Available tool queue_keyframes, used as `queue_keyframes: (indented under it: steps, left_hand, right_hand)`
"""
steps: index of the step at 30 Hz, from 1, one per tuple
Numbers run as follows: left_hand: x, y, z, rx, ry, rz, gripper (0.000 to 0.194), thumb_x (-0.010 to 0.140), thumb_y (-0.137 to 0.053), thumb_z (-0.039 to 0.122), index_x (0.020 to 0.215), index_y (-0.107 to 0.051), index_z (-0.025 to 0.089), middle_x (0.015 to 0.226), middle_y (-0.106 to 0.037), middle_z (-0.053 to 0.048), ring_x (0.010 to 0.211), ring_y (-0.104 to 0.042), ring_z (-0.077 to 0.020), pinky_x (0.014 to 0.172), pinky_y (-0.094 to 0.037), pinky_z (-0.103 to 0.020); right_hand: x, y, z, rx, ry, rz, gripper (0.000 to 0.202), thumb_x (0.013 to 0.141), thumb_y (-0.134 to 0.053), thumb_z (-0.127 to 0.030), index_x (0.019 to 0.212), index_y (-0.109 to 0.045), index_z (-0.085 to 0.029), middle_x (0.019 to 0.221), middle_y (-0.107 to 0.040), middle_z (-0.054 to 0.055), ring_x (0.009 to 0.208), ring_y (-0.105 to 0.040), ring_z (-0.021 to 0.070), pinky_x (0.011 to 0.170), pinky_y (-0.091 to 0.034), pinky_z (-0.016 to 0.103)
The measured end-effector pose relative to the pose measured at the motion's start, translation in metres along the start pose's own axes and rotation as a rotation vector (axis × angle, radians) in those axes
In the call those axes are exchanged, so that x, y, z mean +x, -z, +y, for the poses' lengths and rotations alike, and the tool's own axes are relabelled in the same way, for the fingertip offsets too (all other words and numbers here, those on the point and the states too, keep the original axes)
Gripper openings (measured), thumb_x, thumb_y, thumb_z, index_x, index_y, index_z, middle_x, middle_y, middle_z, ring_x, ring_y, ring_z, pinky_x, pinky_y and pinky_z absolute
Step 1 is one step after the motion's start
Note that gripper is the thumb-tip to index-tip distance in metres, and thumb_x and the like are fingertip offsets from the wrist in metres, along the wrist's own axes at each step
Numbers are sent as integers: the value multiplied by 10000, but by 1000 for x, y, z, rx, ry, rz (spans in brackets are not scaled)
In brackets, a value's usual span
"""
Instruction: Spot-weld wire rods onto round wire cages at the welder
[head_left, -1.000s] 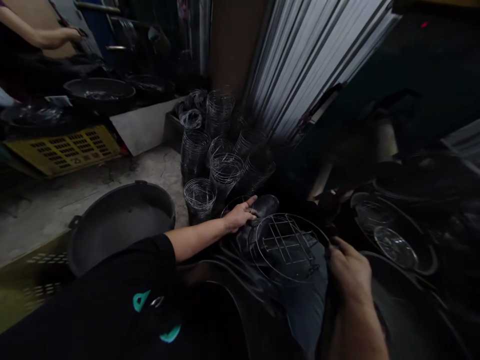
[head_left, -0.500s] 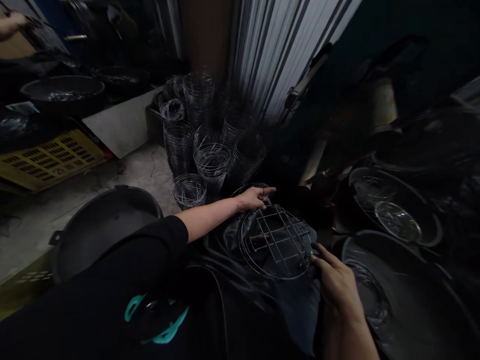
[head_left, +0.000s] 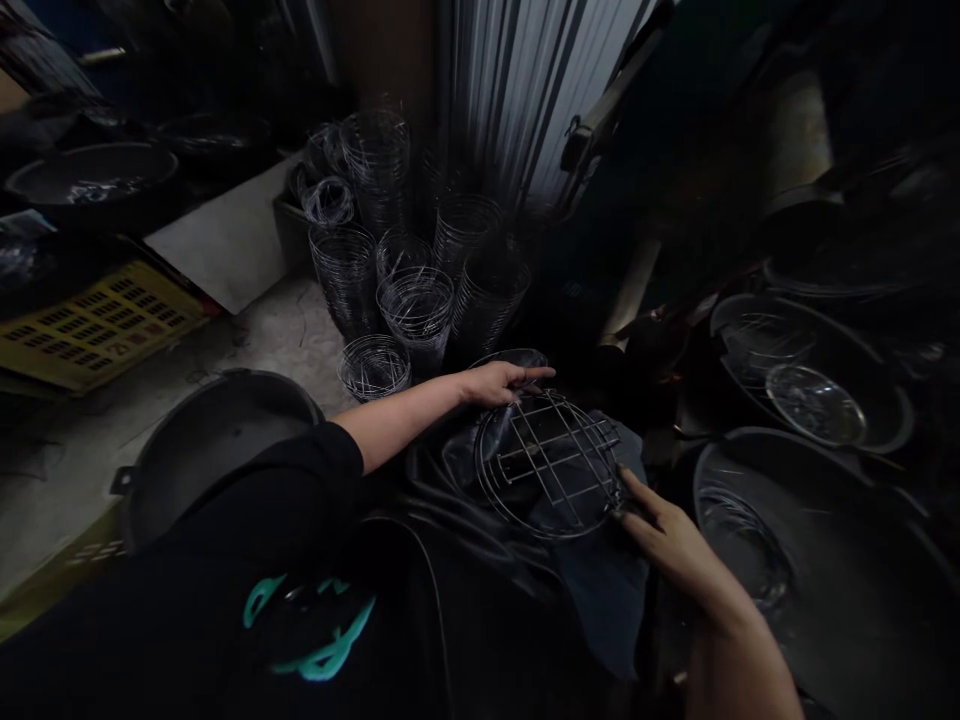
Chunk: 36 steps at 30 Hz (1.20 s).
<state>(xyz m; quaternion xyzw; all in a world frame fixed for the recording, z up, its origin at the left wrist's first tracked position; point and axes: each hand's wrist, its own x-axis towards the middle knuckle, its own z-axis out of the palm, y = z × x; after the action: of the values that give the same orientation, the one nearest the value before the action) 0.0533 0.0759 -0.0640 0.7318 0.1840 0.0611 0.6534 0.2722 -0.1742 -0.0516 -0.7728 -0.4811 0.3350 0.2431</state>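
Observation:
A round wire grill rack (head_left: 559,465), with a ring rim and crossed bars, lies over my lap at an angle. At its far rim, my left hand (head_left: 499,383) has the index finger stretched out to the right and the other fingers curled down at the wire. My right hand (head_left: 660,525) grips the right edge of the rim, finger and thumb at the wire. Beneath the rack are dark crumpled plastic (head_left: 480,465) and a blue-grey cloth (head_left: 611,600).
Tall stacks of wire rings (head_left: 491,295) stand on the floor ahead. A black basin (head_left: 225,430) is at left, near a yellow crate (head_left: 112,320). To the right, a large tub (head_left: 832,560) holds wire pieces, with another basin (head_left: 889,400) behind it.
The view has shifted slightly, and the stacks appear further left. My right hand's fingers have spread along the rim. My left hand stays at the far edge.

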Motion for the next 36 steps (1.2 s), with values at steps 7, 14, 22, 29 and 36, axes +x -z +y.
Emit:
queue_keyframes:
  steps: [7, 14, 22, 29, 36]
  left_hand:
    - [-31, 14, 15, 196, -25, -266, 1103, 559, -682, 72, 1527, -153, 97, 1513, -421, -117, 1418, -358, -260, 1153, -262, -299]
    - [-59, -13, 18, 616, 105, -134, 1344, 511, -862, 352, 1543, -5, 267, 1495, -434, -98, 1364, -401, -317, 1138, -284, -406]
    - [-66, -21, 9, 379, 31, 47, 1241, 376, -860, 106, 1487, -329, 265, 1367, -570, -76, 1297, -464, -286, 1101, -324, -368]
    - [-69, -2, -2, -202, 49, 573, 780, 592, -637, -5, 1356, -493, 54, 739, -697, -22, 651, -598, -100, 681, -476, -237]
    - [-99, -29, 80, 19, -333, 640, 442, 775, -585, 92, 1202, -664, 175, 1041, -729, -47, 937, -646, -139, 922, -469, -286]
  right_hand:
    - [-16, -7, -4, 48, -109, -130, 1124, 625, -706, -557, 1534, -238, -89, 1455, -472, 147, 1324, -467, 311, 1068, -435, 385]
    - [-10, -14, 1, -223, -97, -117, 1111, 641, -716, -535, 1545, -220, -124, 1470, -445, 174, 1326, -456, 358, 1055, -434, 448]
    - [-13, -23, -5, -208, -132, -13, 1211, 534, -816, -526, 1538, -251, -152, 1382, -530, 209, 1297, -471, 406, 1034, -412, 527]
    - [-29, -14, 1, 466, -267, 128, 965, 448, -865, -420, 1317, -565, -126, 1046, -714, 98, 899, -687, 256, 772, -564, 342]
    - [-53, 5, -68, 997, -1, 246, 624, 588, -813, -553, 1101, -628, -249, 948, -699, 34, 600, -636, 144, 517, -480, 250]
